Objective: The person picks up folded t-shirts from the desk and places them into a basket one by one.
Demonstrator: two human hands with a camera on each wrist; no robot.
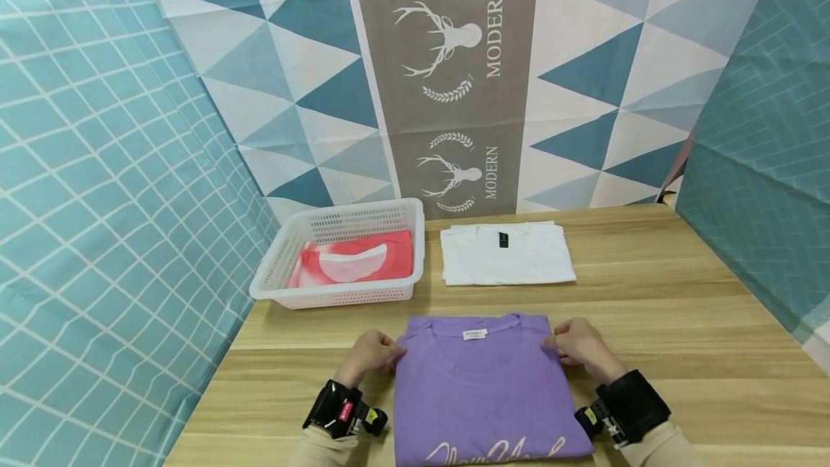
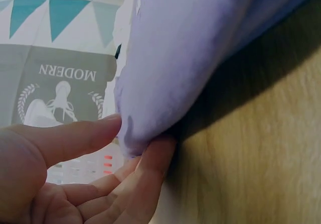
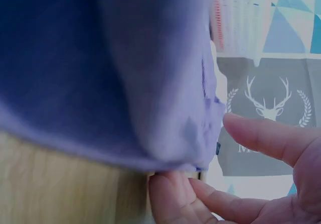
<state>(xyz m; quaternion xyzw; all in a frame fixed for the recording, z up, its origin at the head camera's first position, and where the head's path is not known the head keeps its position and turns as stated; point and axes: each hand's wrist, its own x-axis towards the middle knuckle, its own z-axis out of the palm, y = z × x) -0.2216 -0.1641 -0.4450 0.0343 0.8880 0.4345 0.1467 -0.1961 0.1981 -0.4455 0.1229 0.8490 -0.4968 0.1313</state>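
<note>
A folded purple T-shirt point(image 1: 483, 402) lies at the front of the table, its neckline and white label facing up and pale script lettering near the bottom. On its left edge, close to the shoulder, my left hand point(image 1: 372, 353) pinches the fabric. The opposite edge is pinched by my right hand point(image 1: 582, 346). In the left wrist view the thumb lies on one side of the purple cloth point(image 2: 165, 58) and the fingers underneath. The right wrist view has the cloth point(image 3: 155, 98) sagging in a fold between thumb and fingers.
Behind the shirt, a white plastic basket point(image 1: 272, 283) holds a folded red and white garment point(image 1: 392, 254). To its right lies a folded white T-shirt point(image 1: 509, 261) with a dark label. The wooden table point(image 1: 700, 352) meets patterned cloth walls at the back and left.
</note>
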